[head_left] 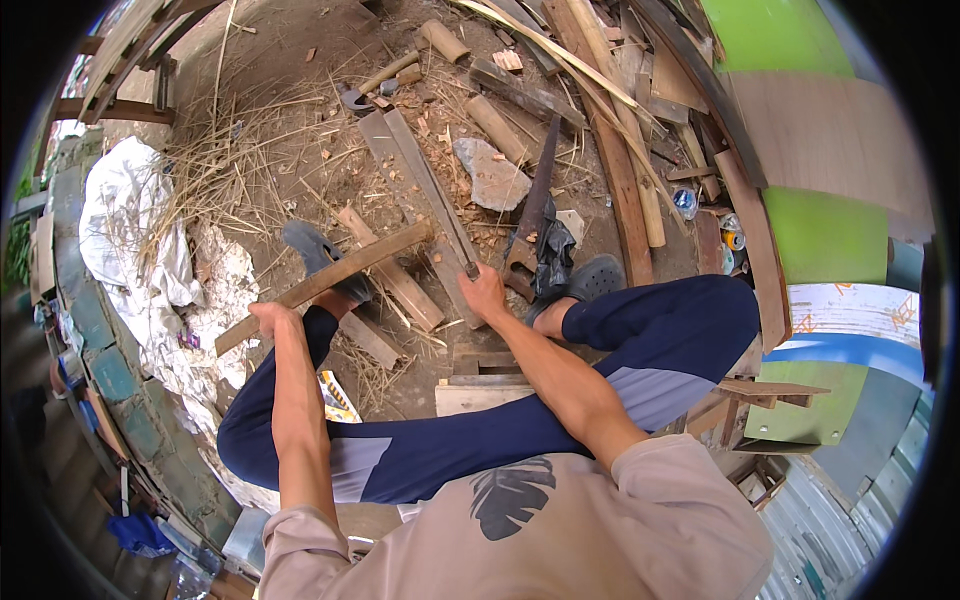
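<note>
My left hand (272, 318) is closed round the near end of a flat wooden board (350, 264), which slants up to the right. My right hand (484, 292) grips the lower end of a long, narrow grey-brown strip (428, 180); whether it is a blade or a slat I cannot tell. Behind the strip a wider plank (452, 280) lies on the ground. Under the held board rests another wood piece (405, 288), between my feet. Close to my right foot are a handsaw (536, 190) with a wooden handle and a crumpled black plastic bag (555, 250).
A flat grey stone (490, 174) and an axe-like tool (356, 100) lie ahead on dirt strewn with straw and chips. Long timbers (612, 140) run along the right, beside green panels (825, 235). White cloth (135, 220) lies at the left by a block wall (112, 375).
</note>
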